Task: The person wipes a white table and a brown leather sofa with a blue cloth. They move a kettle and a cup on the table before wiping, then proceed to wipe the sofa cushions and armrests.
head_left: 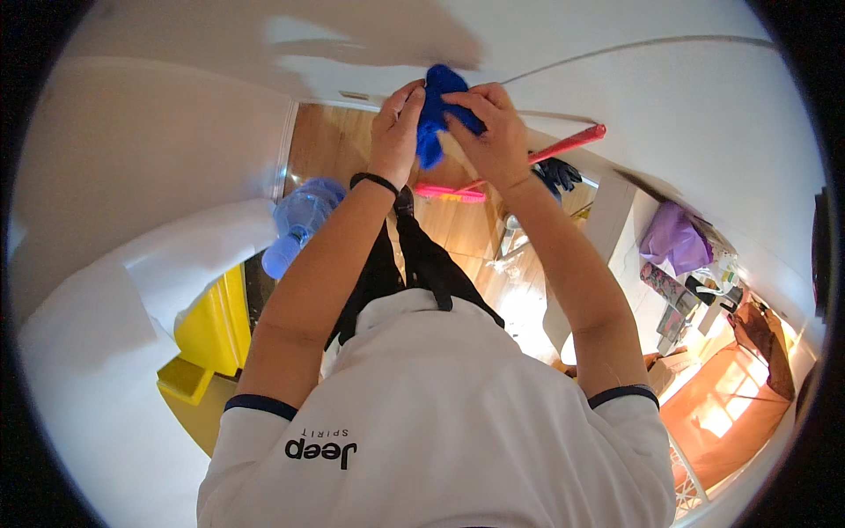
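Note:
Both hands hold a bunched blue cloth [432, 110] out in front of me, close to the pale wall at the top of the head view. My left hand [396, 132] pinches the cloth's left edge, thumb toward its middle. From the right side, my right hand [497, 132] grips it with curled fingers lying over the blue fabric. A lower corner of the cloth hangs down between the hands. A dark band circles my left wrist. The fingertips behind the cloth are hidden.
Below my hands, a pink broom [451, 193] with a red handle [572, 141] leans at the wall. A large blue water bottle [304, 216] and a yellow object [216, 326] stand left. At right are a purple bag [676, 238] on a cluttered surface and an orange-covered bed or seat [726, 414].

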`<state>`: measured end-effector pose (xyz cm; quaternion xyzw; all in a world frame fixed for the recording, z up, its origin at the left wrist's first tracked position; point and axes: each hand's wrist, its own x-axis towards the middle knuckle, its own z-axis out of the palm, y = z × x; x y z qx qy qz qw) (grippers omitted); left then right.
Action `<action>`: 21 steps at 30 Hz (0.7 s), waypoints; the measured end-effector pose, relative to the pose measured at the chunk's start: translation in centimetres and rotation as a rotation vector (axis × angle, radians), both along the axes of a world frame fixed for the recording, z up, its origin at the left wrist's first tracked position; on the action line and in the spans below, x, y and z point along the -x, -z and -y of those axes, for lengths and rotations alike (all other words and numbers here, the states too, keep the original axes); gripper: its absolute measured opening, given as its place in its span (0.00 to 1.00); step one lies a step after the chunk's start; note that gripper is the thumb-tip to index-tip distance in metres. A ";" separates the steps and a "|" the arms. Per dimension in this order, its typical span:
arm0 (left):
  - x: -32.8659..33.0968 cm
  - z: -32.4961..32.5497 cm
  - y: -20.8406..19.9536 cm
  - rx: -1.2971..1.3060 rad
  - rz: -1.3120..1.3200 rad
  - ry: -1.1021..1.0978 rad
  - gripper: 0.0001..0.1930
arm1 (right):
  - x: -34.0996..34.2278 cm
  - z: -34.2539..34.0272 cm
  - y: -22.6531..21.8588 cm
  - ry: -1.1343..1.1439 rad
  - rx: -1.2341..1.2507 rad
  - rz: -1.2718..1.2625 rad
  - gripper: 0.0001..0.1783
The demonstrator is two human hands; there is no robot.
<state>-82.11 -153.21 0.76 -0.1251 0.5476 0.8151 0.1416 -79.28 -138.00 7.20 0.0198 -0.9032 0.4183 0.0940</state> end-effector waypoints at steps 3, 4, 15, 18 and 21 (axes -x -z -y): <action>-3.8 0.5 -3.8 -0.233 0.382 0.137 0.22 | -3.7 3.2 2.3 0.026 0.222 0.080 0.16; -5.4 0.9 -2.1 -0.243 0.427 0.098 0.24 | -4.7 4.2 2.4 0.011 0.258 0.144 0.18; -17.4 10.4 -0.8 0.583 0.281 0.087 0.28 | -11.3 8.2 4.1 -0.508 0.135 0.416 0.24; -20.1 12.7 -1.4 0.654 0.155 -0.055 0.25 | -10.6 10.5 2.8 -0.692 0.076 0.400 0.23; -22.6 15.1 -4.8 0.665 0.221 -0.100 0.21 | -11.3 12.8 3.3 -0.797 0.053 0.449 0.22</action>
